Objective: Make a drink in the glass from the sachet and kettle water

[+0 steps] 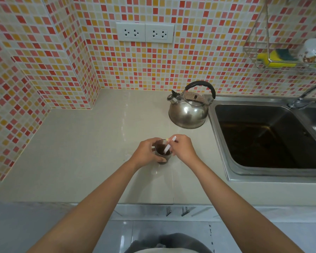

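Observation:
A small clear glass stands on the beige counter, holding dark brown liquid. My left hand wraps around its left side. My right hand pinches a narrow white stick, which looks like the sachet, slanted with its lower end in the drink. A steel kettle with a black handle sits behind the glass, next to the sink, untouched.
A steel sink with a dark basin fills the right side, a tap at its back. A wire rack with a yellow sponge hangs on the tiled wall. Two sockets sit above the counter.

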A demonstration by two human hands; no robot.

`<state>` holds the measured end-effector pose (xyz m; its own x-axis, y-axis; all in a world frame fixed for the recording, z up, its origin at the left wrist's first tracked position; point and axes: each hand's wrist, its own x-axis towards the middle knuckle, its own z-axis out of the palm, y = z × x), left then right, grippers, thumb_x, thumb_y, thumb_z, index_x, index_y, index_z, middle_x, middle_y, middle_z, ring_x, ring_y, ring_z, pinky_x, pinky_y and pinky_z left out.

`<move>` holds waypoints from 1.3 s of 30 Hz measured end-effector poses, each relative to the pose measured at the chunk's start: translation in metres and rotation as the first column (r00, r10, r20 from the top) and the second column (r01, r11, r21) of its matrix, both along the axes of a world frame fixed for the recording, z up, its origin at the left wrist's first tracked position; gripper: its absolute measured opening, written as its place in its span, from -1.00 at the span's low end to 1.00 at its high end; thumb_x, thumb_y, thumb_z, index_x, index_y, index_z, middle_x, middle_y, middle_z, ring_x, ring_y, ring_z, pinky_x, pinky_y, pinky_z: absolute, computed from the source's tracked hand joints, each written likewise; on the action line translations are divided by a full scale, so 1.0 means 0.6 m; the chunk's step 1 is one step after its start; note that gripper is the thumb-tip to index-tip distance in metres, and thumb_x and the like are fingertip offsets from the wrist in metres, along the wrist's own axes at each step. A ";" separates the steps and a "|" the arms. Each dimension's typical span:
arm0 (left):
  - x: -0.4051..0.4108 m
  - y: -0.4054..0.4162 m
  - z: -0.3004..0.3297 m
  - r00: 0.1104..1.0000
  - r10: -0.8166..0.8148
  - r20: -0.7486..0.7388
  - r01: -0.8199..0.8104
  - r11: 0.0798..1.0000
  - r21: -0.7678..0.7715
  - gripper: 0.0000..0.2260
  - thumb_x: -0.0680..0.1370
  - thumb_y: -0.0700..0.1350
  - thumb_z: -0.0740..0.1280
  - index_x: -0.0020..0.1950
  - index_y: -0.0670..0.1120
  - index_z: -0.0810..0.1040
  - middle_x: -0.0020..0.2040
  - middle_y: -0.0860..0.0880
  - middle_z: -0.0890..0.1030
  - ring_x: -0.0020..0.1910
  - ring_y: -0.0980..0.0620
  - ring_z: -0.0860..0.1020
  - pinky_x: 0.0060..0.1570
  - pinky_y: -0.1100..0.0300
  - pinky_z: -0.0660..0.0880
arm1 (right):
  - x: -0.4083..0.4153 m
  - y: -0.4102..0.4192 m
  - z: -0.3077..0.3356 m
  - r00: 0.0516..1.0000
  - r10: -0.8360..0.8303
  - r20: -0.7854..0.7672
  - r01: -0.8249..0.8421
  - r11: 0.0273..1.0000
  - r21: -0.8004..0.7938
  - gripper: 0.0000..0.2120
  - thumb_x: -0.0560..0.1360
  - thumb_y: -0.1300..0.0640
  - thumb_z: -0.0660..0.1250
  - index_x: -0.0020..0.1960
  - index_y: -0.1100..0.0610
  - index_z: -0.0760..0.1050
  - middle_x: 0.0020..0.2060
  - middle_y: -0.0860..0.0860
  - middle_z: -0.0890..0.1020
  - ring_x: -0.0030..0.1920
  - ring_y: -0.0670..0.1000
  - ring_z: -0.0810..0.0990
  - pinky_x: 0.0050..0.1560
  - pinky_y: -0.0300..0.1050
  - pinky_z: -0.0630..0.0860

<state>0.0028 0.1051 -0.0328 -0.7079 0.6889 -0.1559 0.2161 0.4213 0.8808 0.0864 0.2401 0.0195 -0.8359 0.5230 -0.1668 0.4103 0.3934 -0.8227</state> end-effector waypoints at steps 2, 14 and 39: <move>0.000 0.000 0.001 1.000 0.001 0.001 -0.001 1.000 0.001 -0.37 0.17 -0.17 0.64 0.21 0.02 0.57 0.10 0.09 0.62 0.12 0.11 0.59 0.20 0.23 0.49 | -0.001 -0.005 0.001 1.000 0.020 -0.014 -0.021 1.000 -0.023 -0.82 0.53 0.20 0.29 -0.22 0.17 0.58 -0.39 0.06 0.56 -0.42 0.01 0.49 -0.25 -0.14 0.46; -0.001 0.000 0.001 1.000 0.018 0.019 -0.018 1.000 -0.024 -0.27 0.16 -0.17 0.65 0.30 -0.07 0.53 0.18 0.02 0.60 0.17 0.05 0.57 0.22 0.15 0.52 | 0.009 -0.003 -0.023 0.974 -0.222 0.053 0.216 0.971 0.099 -0.79 0.56 0.07 0.22 -0.06 0.19 0.55 -0.19 0.03 0.59 -0.13 0.10 0.56 -0.15 -0.08 0.46; 0.002 0.000 0.000 1.000 0.000 -0.020 0.000 1.000 -0.009 -0.35 0.19 -0.18 0.62 0.26 -0.03 0.54 0.15 0.04 0.60 0.16 0.07 0.58 0.21 0.16 0.53 | 0.006 -0.006 -0.014 0.961 -0.148 0.234 0.211 0.938 -0.275 -0.69 0.55 0.04 0.21 -0.33 0.09 0.51 -0.20 0.22 0.61 -0.24 0.20 0.62 -0.02 0.11 0.59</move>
<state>0.0042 0.1049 -0.0328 -0.7111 0.6874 -0.1480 0.2332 0.4291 0.8727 0.0898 0.2365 0.0111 -0.6630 0.5617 -0.4948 0.6242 0.0500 -0.7796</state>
